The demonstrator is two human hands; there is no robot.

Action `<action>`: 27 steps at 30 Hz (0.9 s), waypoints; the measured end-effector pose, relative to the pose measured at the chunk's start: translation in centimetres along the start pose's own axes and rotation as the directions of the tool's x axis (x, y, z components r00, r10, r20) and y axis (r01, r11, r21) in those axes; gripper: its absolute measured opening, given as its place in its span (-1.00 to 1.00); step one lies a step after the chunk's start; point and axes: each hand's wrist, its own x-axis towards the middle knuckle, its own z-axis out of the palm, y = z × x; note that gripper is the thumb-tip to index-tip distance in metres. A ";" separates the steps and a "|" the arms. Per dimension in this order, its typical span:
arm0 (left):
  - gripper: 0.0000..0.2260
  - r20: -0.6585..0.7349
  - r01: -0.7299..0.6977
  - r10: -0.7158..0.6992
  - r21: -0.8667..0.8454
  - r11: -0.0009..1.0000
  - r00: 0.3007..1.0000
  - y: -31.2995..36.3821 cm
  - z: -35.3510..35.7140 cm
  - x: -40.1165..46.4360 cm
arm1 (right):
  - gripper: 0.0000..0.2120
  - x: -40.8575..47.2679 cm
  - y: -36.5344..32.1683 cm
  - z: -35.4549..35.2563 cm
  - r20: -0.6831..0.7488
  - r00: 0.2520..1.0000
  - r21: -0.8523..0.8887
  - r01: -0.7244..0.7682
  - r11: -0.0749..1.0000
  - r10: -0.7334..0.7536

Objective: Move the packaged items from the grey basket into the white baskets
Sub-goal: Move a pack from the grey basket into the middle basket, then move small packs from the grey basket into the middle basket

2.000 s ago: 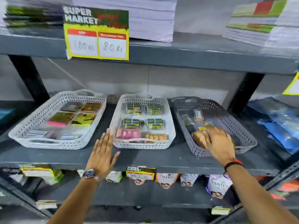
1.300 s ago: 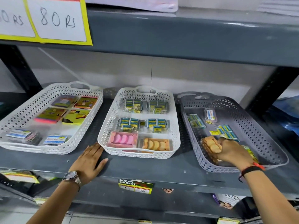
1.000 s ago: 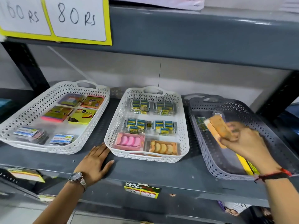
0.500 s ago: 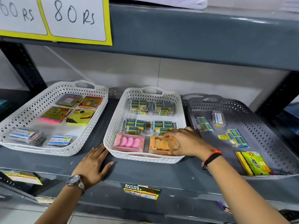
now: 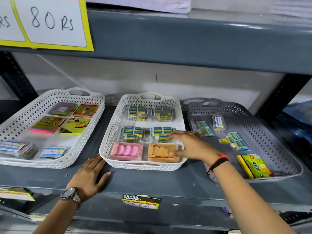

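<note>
Three baskets sit side by side on the grey shelf (image 5: 168, 181). The right hand (image 5: 187, 146) reaches over the right rim of the middle white basket (image 5: 108, 141), fingers loosely spread and resting on the orange pack (image 5: 160, 152) in that basket's front right corner — touching it, but I can't tell if it's actually gripped. Just left of it lies a pink pack (image 5: 126, 150), and behind both there are blue-and-yellow packets in two rows.

The left hand (image 5: 89, 176) lies flat on the shelf near its front edge, fingers together, fingertips right by the middle basket's front left corner.

The grey basket (image 5: 278, 137) at the right end has a yellow-green pack (image 5: 253, 166) in its front right corner, a few small blue packets (image 5: 237, 141) around the middle and a small clear packet (image 5: 219, 123) toward the back. The left white basket (image 5: 22, 120) holds sticky-note pads and some card packets — those look blurry.
</note>
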 end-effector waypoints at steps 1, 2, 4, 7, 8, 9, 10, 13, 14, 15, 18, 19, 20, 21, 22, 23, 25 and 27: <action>-0.20 -0.001 0.001 -0.001 0.001 1.000 1.000 0.0 0.0 0.0 | -0.58 -0.6 0.8 -0.7 -0.099 0.993 0.077 -0.060 0.995 0.068; -0.20 -0.001 0.000 0.000 0.004 1.000 1.000 -0.1 0.1 0.0 | -0.65 -1.4 1.9 -1.4 -0.195 0.965 0.136 -0.148 0.980 0.173; -0.22 -0.003 -0.009 0.009 0.028 1.000 1.000 0.0 0.0 0.0 | -0.75 -3.5 5.1 -2.5 -0.308 0.855 0.170 -0.382 0.909 0.417; -0.26 -0.013 -0.022 0.023 0.088 0.996 1.000 0.2 0.0 0.0 | -0.50 -7.1 10.7 -3.4 -0.089 0.680 0.041 -0.728 0.685 0.728; -0.27 -0.018 -0.023 0.025 0.100 0.995 1.000 0.3 -0.1 0.0 | -0.29 -8.1 12.0 -3.4 0.018 0.609 -0.016 -0.793 0.609 0.793; -0.28 -0.020 -0.024 0.026 0.109 0.994 0.999 0.3 -0.2 0.0 | -0.09 -8.9 13.0 -3.2 0.103 0.559 -0.052 -0.823 0.566 0.823; -0.28 -0.019 -0.024 0.026 0.118 0.993 0.999 0.4 -0.3 -0.1 | 0.01 -9.4 13.7 -3.0 0.167 0.520 -0.073 -0.840 0.537 0.837; -0.29 -0.001 -0.025 0.025 0.139 0.990 1.000 0.5 -0.4 -0.1 | -0.08 -9.8 14.6 -2.6 0.211 0.465 -0.060 -0.872 0.487 0.859; -0.29 0.007 -0.025 0.025 0.140 0.990 1.000 0.5 -0.3 -0.1 | -0.09 -9.8 14.7 -2.6 0.208 0.457 -0.069 -0.875 0.479 0.865; -0.29 0.011 -0.024 0.023 0.141 0.990 1.000 0.4 -0.3 -0.1 | -0.10 -9.6 14.9 -2.5 0.199 0.459 -0.069 -0.875 0.480 0.866; -0.29 0.003 -0.022 0.022 0.150 0.988 1.000 0.4 -0.2 -0.2 | -0.13 -9.4 14.9 -2.4 0.198 0.444 -0.083 -0.881 0.466 0.874; -0.29 -0.005 -0.022 0.023 0.151 0.988 1.000 0.4 -0.2 -0.2 | -0.14 -9.3 15.0 -2.4 0.196 0.454 -0.076 -0.876 0.475 0.869; -0.29 -0.012 -0.020 0.022 0.151 0.988 1.000 0.4 -0.2 -0.2 | -0.13 -9.0 14.9 -2.5 0.184 0.480 -0.067 -0.865 0.498 0.858; -0.30 -0.018 -0.019 0.022 0.155 0.988 1.000 0.5 -0.3 -0.2 | -0.10 -8.8 14.9 -2.6 0.158 0.522 -0.052 -0.843 0.535 0.838; -0.30 -0.024 -0.020 0.025 0.161 0.987 0.999 0.5 -0.4 -0.2 | -0.08 -8.3 15.1 -2.7 0.120 0.562 -0.025 -0.823 0.568 0.819; -0.30 -0.027 -0.023 0.028 0.167 0.986 0.999 0.6 -0.4 -0.2 | -0.12 -7.8 15.4 -2.7 0.080 0.593 0.007 -0.804 0.594 0.801; -0.30 -0.022 -0.023 0.028 0.172 0.985 0.999 0.6 -0.4 -0.2 | -0.35 -6.7 15.6 -2.8 0.027 0.639 0.080 -0.768 0.636 0.769; -0.29 -0.017 -0.017 0.020 0.170 0.985 1.000 0.6 -0.5 -0.3 | -0.58 -5.8 15.3 -2.8 0.006 0.666 0.136 -0.739 0.660 0.746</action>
